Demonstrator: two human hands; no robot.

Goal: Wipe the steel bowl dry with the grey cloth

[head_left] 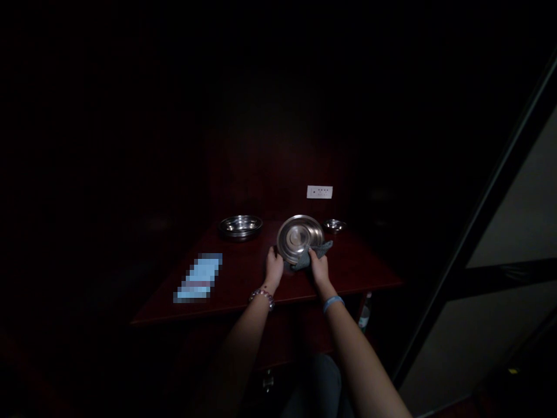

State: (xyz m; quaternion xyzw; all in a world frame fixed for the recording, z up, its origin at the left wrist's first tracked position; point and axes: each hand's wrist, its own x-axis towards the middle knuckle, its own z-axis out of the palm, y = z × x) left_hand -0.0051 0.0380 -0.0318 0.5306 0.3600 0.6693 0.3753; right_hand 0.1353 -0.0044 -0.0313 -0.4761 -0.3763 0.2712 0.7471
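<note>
**Steel bowl [300,235] tilted up above a dark red table [243,276]**

Nearest, a trousered knee [326,380] shows below the table's front edge, and a bottle [364,316] stands beneath its right side. A beaded bracelet [261,298] circles the left wrist, a blue band [333,303] the right. The left hand [274,269] is closed on the bowl's lower left rim. The right hand [319,268] pinches a grey cloth [324,249] against the lower right rim, thumb on top; its other fingers are hidden. The bowl leans with its round face towards the wearer, over the table's middle. On the left lies a bright, pixelated rectangle [200,280]. Farther back, shallow steel bowls [240,225] sit nested at left, and a small steel bowl [335,225] rests at right. A white socket panel [319,192] is on the wall behind.
</note>
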